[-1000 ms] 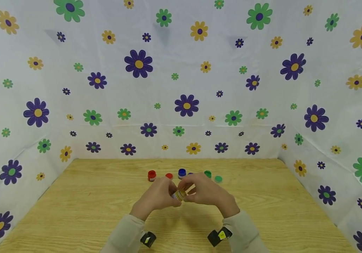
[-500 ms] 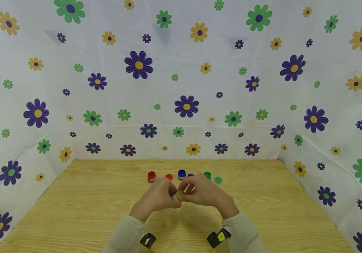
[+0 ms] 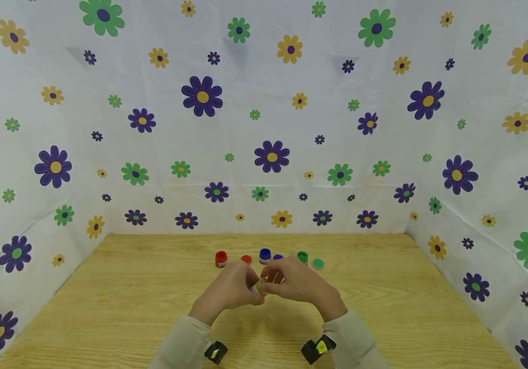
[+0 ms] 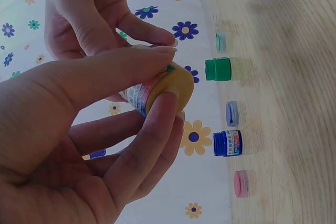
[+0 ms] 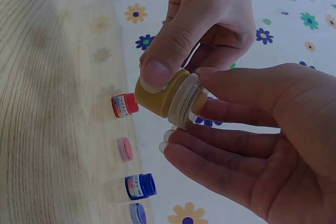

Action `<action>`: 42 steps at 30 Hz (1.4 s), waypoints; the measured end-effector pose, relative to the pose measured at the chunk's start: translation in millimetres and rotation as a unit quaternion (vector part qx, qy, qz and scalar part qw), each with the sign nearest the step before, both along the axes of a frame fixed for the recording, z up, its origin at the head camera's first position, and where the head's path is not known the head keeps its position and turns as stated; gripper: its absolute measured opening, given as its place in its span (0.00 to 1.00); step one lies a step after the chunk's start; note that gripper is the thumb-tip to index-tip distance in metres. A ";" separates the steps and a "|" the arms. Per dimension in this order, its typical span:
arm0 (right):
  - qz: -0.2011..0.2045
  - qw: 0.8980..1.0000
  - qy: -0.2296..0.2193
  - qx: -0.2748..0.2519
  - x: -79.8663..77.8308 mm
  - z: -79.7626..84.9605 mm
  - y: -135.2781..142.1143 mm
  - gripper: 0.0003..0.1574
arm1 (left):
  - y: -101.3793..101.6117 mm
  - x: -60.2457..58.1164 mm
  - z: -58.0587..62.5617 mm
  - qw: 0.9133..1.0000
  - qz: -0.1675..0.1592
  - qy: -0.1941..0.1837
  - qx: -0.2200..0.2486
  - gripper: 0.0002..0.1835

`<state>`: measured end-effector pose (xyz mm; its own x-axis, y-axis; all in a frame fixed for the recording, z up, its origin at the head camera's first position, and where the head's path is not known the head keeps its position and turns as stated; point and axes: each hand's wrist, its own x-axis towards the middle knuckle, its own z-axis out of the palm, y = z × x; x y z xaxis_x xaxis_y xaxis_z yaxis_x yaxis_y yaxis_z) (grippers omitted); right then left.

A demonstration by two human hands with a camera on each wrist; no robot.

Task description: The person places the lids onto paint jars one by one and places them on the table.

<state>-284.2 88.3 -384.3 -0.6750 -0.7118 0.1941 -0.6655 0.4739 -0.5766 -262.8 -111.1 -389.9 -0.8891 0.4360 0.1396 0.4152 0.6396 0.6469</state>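
Back L, red jar [image 3: 220,259] stands uncapped w/ red lid [image 3: 246,259] near it; in front, L hand [image 3: 229,287] is clamped on yellow jar [image 3: 256,289], held tilted off the table [image 3: 130,307] btwn both hands, w/ blue jar [image 3: 265,255] & blue lid [image 3: 278,257] farther back. R hand [image 3: 298,281] pinches its clear lid [image 5: 182,100], green jar [image 3: 302,255] & green lid [image 3: 318,263] beyond, far R. Step's prob. turning that lid (on/off, can't tell), so next move likely needs firm L hold, steady R twist, jar mouth kept up vs. spills.
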 end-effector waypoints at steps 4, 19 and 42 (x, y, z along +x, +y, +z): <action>-0.001 1.000 -0.002 0.000 -0.2 -0.4 -0.3 0.13 | 0.9 -0.2 -0.1 1.000 -0.001 0.000 0.000 0.07; 0.014 0.998 -0.043 -0.050 0.4 0.0 1.9 0.11 | -2.6 -0.9 -2.7 1.000 0.002 0.008 0.000 0.08; 0.016 0.999 -0.028 -0.040 -0.5 -1.3 0.7 0.09 | -0.7 1.1 -1.0 1.000 0.000 0.007 0.005 0.07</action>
